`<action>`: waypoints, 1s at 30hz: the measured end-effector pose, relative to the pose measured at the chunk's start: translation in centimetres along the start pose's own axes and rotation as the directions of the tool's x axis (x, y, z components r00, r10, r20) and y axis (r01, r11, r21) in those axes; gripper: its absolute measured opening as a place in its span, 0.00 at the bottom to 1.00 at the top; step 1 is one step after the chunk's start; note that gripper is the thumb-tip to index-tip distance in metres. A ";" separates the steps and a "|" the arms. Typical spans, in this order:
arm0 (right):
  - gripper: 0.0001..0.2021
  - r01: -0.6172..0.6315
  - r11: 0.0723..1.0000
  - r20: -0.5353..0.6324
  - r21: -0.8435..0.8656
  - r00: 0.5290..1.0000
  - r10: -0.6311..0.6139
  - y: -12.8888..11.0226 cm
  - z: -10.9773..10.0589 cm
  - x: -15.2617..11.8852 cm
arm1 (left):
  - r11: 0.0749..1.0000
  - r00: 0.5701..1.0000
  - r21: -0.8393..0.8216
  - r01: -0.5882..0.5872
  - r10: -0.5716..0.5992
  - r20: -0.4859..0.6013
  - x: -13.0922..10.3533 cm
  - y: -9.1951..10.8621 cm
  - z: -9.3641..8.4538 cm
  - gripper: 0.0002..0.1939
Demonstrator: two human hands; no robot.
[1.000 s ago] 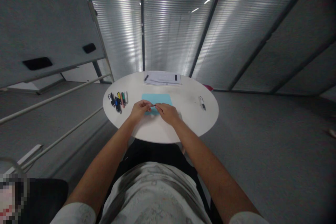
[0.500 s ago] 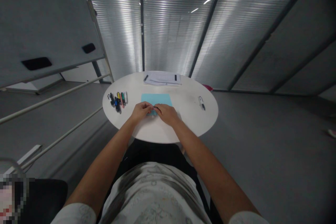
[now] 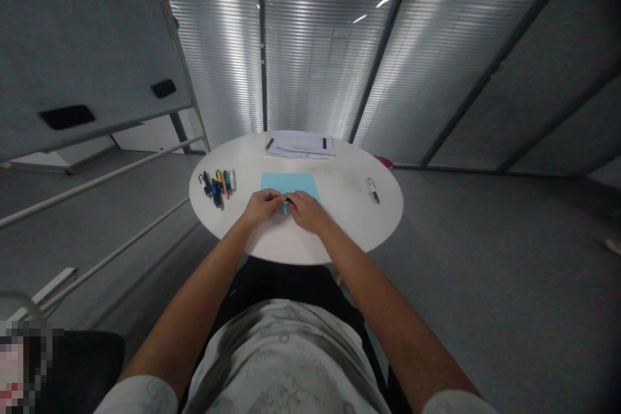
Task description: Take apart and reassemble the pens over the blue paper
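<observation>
Over the near part of a light blue sheet of paper (image 3: 288,181), my two hands meet fingertip to fingertip. My left hand (image 3: 262,206) is closed, pinching one end of a small slim thing, which looks like a pen (image 3: 289,200). On its dark end, the fingers of my right hand (image 3: 307,211) are closed too. Most of the pen is hidden by my fingers. The sheet lies flat on a round white table (image 3: 349,226).
Several pens and markers (image 3: 217,187) lie in a group at the table's left. A single white marker with a black end (image 3: 373,191) rests at the right. Stacked papers (image 3: 299,145) lie at the back. A whiteboard frame (image 3: 194,94) stands on the left.
My right fingers have shifted slightly, and more of the pen's dark end shows between my hands. Everything else on the table stays in place.
</observation>
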State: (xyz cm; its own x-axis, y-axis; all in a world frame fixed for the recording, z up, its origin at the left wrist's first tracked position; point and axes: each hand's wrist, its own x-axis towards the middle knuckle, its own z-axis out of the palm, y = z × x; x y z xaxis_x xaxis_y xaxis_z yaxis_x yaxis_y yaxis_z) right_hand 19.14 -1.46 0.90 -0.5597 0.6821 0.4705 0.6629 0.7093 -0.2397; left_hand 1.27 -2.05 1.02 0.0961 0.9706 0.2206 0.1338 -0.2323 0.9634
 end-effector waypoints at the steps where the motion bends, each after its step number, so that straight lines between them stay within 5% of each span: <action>1: 0.15 0.002 1.000 -0.011 0.010 1.000 -0.002 0.1 0.1 0.0 | 1.000 1.000 -0.018 0.002 -0.002 -0.003 0.0 0.0 0.0 0.16; 8: 0.15 -0.023 0.999 -0.023 0.031 0.999 0.024 0.4 0.6 0.1 | 0.986 0.999 -0.168 -0.011 0.005 -0.041 0.1 0.2 0.1 0.16; 14: 0.19 -0.130 0.991 -0.005 0.025 0.992 0.130 -0.1 0.1 0.0 | 0.988 1.000 -0.154 -0.011 0.008 -0.020 0.0 0.1 0.0 0.14; 21: 0.12 -0.155 0.988 -0.014 0.002 0.988 0.155 -0.1 0.0 0.1 | 0.992 0.999 -0.119 -0.032 0.027 -0.042 0.0 0.2 -0.2 0.17; 26: 0.12 -0.193 0.979 -0.110 0.062 0.974 0.198 0.5 0.0 0.1 | 0.962 0.934 0.254 -0.103 0.181 -0.308 0.3 -0.4 -0.8 0.14; 30: 0.11 -0.184 0.980 -0.134 0.076 0.972 0.192 0.7 0.1 0.1 | 0.731 0.897 0.682 0.022 0.287 -0.337 0.2 -0.4 -0.4 0.22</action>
State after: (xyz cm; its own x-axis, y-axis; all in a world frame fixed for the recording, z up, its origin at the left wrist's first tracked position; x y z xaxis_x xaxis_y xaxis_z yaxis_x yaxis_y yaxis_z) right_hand 19.55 -0.87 0.71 -0.3501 0.7758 0.5249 0.7146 0.5835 -0.3858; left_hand 0.80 -1.70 0.73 -0.2078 0.8247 0.5260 0.7723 -0.1917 0.6057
